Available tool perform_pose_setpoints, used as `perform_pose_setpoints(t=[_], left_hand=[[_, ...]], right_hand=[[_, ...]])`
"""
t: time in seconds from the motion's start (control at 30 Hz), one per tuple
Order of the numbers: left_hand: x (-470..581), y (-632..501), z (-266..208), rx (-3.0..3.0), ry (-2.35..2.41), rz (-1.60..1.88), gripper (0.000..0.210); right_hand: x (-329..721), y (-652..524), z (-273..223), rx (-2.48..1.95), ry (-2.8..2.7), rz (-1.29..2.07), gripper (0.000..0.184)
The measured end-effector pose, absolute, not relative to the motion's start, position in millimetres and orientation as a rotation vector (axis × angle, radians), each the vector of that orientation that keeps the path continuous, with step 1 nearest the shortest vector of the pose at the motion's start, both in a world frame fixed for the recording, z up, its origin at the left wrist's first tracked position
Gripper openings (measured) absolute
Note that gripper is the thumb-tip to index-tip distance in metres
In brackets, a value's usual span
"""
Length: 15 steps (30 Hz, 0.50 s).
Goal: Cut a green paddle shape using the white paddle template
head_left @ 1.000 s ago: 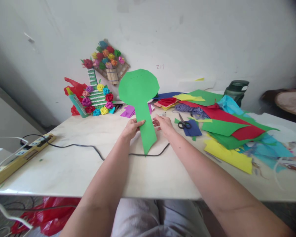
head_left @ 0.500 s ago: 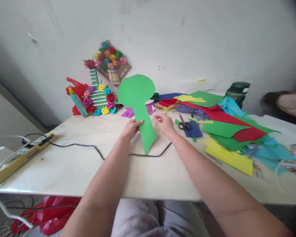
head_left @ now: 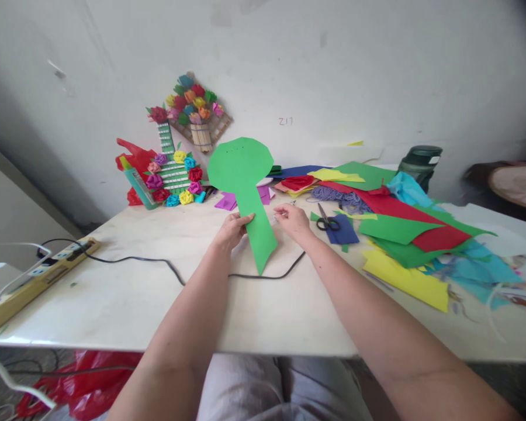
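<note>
A green paper cutout (head_left: 241, 169), with a wide rounded head and a long strip ending in a point, stands upright over the table. My left hand (head_left: 231, 231) grips its strip from the left, thumb in front and the other fingers behind. A row of tiny dark marks or holes runs near the top of the head. Just right of the strip, my right hand (head_left: 293, 221) is closed in a pinch; what sits between its fingertips is too small to name. Black-handled scissors (head_left: 326, 222) lie to its right, partly on a dark blue paper piece (head_left: 345, 230).
Coloured papers (head_left: 403, 228), purple yarn (head_left: 339, 196) and a dark bottle (head_left: 421, 166) fill the right side. At the back left stand a flower-trimmed guitar shape (head_left: 179, 175) and a glue bottle (head_left: 139, 184). A black cable (head_left: 149, 258) crosses to a power strip (head_left: 48, 278).
The head of the green cutout has tipped slightly back and down. Both hands keep nearly the same places, the left on the paper and the right pinched beside it.
</note>
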<state>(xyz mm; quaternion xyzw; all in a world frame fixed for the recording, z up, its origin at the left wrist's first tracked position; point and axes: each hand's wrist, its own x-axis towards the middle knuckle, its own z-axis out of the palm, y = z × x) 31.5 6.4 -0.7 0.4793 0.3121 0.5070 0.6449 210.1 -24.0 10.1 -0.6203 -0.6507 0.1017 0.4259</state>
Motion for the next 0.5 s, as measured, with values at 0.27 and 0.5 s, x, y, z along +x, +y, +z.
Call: perform_pose_setpoints(t=[0.27, 0.5], left_hand=[[30.1, 9.5, -1.8, 1.085, 0.744, 1.158, 0.022], [29.3, 10.9, -2.2, 1.071, 0.755, 1.160, 0.021]], right_hand=[[210.8, -25.8, 12.1, -1.601, -1.652, 0.190, 0.023], [244.3, -25.3, 24.1, -1.907, -1.528, -0.045, 0.028]])
